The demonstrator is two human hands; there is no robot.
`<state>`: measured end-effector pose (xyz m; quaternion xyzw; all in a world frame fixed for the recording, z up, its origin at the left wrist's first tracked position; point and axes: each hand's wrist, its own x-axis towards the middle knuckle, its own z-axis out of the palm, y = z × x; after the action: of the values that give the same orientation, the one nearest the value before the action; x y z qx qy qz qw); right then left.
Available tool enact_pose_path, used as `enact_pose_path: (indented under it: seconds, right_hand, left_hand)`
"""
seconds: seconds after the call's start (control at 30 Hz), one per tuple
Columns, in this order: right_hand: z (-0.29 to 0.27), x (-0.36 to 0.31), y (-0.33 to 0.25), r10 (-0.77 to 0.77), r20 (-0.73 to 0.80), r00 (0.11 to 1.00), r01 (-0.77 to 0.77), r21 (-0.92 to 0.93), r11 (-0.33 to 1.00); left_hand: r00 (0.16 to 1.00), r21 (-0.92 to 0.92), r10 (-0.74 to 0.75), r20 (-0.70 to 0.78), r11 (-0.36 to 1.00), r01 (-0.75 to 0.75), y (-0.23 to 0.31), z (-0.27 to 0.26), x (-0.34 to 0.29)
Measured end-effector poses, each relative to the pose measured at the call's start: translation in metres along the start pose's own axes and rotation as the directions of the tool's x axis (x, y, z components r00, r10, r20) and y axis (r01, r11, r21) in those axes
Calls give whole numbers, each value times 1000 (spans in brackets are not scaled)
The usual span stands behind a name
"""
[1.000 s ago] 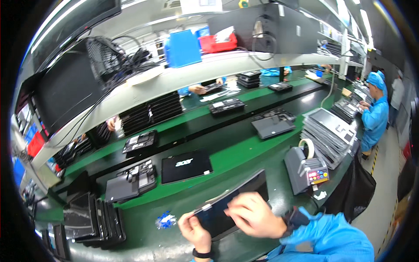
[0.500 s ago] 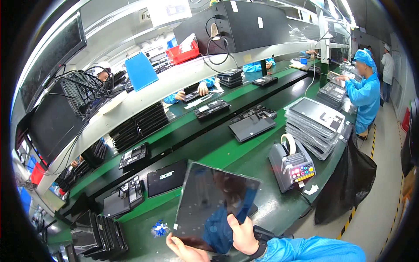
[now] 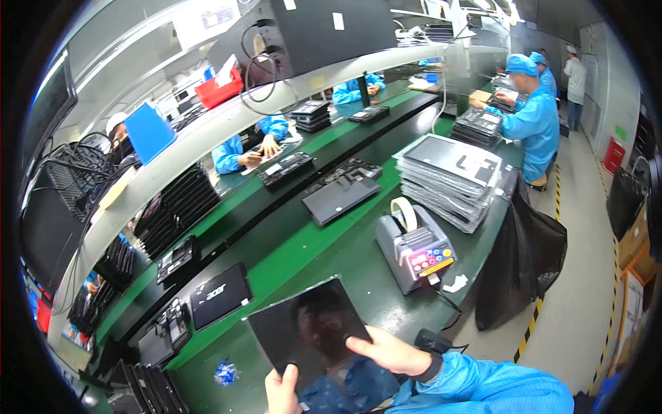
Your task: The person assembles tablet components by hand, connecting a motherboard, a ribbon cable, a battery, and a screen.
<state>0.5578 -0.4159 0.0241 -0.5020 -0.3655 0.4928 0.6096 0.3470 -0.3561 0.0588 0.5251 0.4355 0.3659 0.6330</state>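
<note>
A glossy dark laptop screen panel (image 3: 307, 324) is tilted up in front of me, held between both hands. My left hand (image 3: 281, 392) grips its lower left edge, the thumb on the glass. At the right edge my right hand (image 3: 389, 352) holds it, thumb also on the front and fingers partly hidden behind. Reflections of blue sleeves show in the glass. Beyond the panel lies a black laptop lid (image 3: 222, 297), and left of it an opened laptop base (image 3: 162, 334). A small heap of blue and clear scraps (image 3: 225, 373) lies on the green bench (image 3: 289, 259).
A grey tape dispenser (image 3: 416, 252) stands right of the panel, before a stack of wrapped screens (image 3: 448, 183). Black laptop parts (image 3: 148, 390) stand at lower left. A black bag (image 3: 520, 265) hangs off the bench's right edge. Co-workers in blue (image 3: 531, 117) work farther off.
The view has swung right, so the bench things sit farther left. The panel has turned and tipped in my hands. My left thumb now lies on its face.
</note>
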Motion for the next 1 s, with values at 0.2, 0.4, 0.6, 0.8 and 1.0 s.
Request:
enact_pose_path:
  seconds: [0.2, 0.4, 0.6, 0.8, 1.0]
  right_hand:
    - [-99, -5, 22, 91, -610, 787, 229, 425, 876]
    - [-106, -6, 15, -156, -698, 698, 363, 158, 918]
    - [-54, 18, -29, -250, -93, 964, 222, -236, 946]
    - [-42, 42, -18, -354, -174, 919, 136, -703, 698]
    - [-11, 27, -10, -658, -193, 728, 262, -809, 527]
  left_hand:
    - [997, 22, -19, -71, 1000, 21, -16, 14, 4]
    - [999, -52, -35, -34, 998, 33, -35, 6, 3]
    - [998, 49, -23, -57, 998, 26, -22, 8, -8]
    - [999, -15, -25, -36, 1000, 24, -30, 7, -8]
    - [998, 2, 3, -66, 1000, -3, -30, 5, -8]
